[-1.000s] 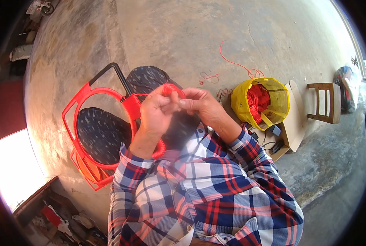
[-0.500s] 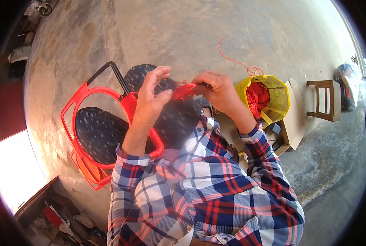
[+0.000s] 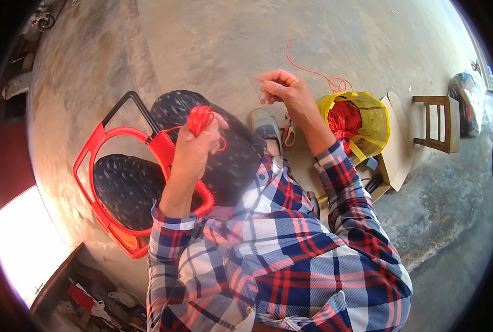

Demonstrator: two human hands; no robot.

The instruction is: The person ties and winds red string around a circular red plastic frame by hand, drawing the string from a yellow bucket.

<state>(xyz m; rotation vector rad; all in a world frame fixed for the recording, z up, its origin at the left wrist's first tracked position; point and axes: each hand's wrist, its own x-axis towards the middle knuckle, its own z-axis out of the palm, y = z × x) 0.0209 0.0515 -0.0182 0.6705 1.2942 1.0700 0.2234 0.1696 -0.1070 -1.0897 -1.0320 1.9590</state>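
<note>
My left hand [image 3: 194, 152] is closed around a small bundle of red cord [image 3: 200, 119], held above my lap. A loop of the cord hangs beside the fingers, and a strand runs left toward a red frame [image 3: 163, 152] with a black handle [image 3: 130, 99]. That frame rests across my legs, with its near edge tightly wrapped in red. My right hand [image 3: 290, 94] is raised apart from the bundle, fingers curled together and slightly blurred. Whatever its fingertips pinch, if anything, is too small to make out.
To the right stands a yellow basket [image 3: 385, 119] filled with red cord [image 3: 343, 119]; a loose strand [image 3: 312, 71] trails over the floor. Scissors [image 3: 289, 135] lie by my shoe [image 3: 265, 124]. A cardboard box [image 3: 397, 160] and wooden stool [image 3: 451, 124] stand further right.
My hands have moved apart: the right went up, away from the cord. The red cord, stretched between both hands before, is now bunched in my left hand.
</note>
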